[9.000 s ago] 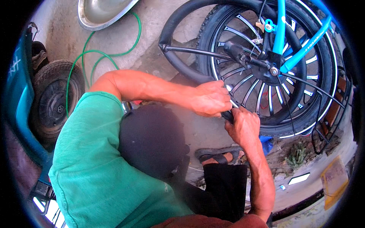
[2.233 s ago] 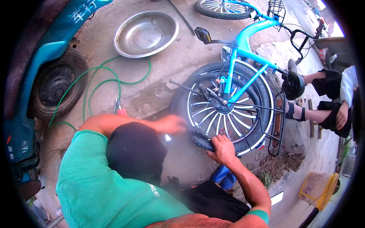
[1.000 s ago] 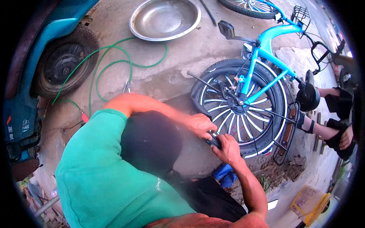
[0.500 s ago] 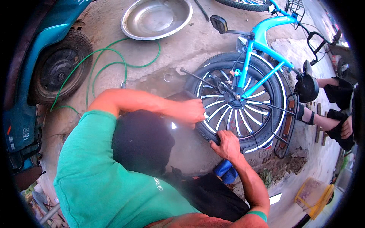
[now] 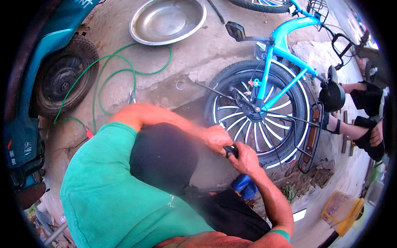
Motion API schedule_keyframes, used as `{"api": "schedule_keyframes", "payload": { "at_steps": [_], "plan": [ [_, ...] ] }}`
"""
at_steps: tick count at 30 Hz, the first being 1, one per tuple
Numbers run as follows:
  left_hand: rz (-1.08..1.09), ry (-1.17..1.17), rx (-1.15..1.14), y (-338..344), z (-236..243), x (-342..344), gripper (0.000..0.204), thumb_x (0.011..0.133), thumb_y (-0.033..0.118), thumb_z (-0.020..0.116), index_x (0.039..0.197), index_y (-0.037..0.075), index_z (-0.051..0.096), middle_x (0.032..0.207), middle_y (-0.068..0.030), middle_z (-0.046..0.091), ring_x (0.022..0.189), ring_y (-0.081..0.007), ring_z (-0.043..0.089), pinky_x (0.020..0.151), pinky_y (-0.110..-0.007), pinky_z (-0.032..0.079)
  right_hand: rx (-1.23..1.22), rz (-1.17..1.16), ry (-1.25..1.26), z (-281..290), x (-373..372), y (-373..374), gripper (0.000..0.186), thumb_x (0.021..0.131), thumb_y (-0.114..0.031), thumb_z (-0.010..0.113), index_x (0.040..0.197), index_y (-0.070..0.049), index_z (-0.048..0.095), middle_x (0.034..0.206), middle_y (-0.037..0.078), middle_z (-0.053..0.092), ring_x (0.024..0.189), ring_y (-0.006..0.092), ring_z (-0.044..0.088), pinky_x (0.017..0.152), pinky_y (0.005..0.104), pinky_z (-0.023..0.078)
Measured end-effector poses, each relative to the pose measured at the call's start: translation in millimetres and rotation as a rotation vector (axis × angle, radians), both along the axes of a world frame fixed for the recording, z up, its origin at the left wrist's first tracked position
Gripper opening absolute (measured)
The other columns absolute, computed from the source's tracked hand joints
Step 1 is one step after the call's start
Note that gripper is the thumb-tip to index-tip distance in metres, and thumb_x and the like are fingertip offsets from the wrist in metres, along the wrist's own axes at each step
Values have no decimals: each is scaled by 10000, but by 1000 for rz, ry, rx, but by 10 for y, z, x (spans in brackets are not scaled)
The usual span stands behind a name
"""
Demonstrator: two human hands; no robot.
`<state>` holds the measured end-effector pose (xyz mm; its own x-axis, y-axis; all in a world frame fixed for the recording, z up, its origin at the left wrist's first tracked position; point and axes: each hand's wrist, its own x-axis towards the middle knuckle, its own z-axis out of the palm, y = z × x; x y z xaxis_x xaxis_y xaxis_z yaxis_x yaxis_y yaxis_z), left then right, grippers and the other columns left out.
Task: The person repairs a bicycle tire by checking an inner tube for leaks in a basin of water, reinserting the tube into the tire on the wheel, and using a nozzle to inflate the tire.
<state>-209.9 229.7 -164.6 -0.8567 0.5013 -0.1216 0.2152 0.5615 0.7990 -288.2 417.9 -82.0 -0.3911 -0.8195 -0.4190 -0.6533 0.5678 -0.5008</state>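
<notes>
A bicycle wheel (image 5: 275, 129) with black-and-white spokes sits in a bright blue bicycle frame (image 5: 285, 33). At the wheel's lower left edge my two hands are close together. My left hand (image 5: 217, 139) is closed on the black tyre (image 5: 211, 84) at the rim; its fingertips are partly hidden. My right hand (image 5: 245, 159) grips the same stretch of tyre just to the right, thumb on top. A dark bit of rubber shows between the hands; whether it is tyre or inner tube I cannot tell.
A metal basin (image 5: 167, 22) stands at the far side, with a green hose (image 5: 134, 68) looped on the ground. A teal vehicle with a dark wheel (image 5: 66, 78) is at the left. Another person's legs (image 5: 351, 130) are at the right, near a yellow-edged container (image 5: 342, 211).
My left hand has moved down and right along the rim, up to my right hand. My right hand stays at nearly the same place on the tyre.
</notes>
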Motion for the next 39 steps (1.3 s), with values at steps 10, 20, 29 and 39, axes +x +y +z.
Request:
{"api": "schedule_keyframes", "payload": {
  "at_steps": [10, 20, 29, 39],
  "plan": [
    [297, 284, -23, -655, 210, 313, 322, 855, 302, 713, 1063, 71, 631, 810, -209, 688, 805, -422, 684, 698, -567, 517, -36, 96, 172, -108, 114, 74, 345, 800, -282, 735, 1010, -25, 637, 907, 169, 646, 898, 366, 633, 794, 481, 521],
    [287, -234, -284, -962, 103, 210, 212, 861, 268, 704, 992, 101, 705, 888, -196, 713, 879, -408, 697, 768, -529, 544, -47, 99, 154, -147, 76, 90, 330, 804, -297, 729, 971, -30, 631, 891, 159, 636, 890, 355, 622, 786, 487, 514],
    [323, 340, -165, -1150, -212, -98, 265, 839, 233, 721, 1035, 65, 659, 974, -128, 666, 960, -348, 638, 833, -471, 504, -41, 81, 156, -135, 87, 73, 336, 804, -311, 727, 949, -28, 618, 879, 163, 632, 877, 366, 623, 764, 496, 513],
    [-258, 67, -483, -1064, 95, -302, 455, 775, 428, 777, 1038, 64, 705, 1042, -120, 667, 1073, -334, 609, 882, -496, 486, -57, 60, 150, -99, 43, 85, 336, 808, -355, 728, 866, -39, 629, 839, 144, 656, 846, 352, 646, 752, 488, 522]
  ]
}}
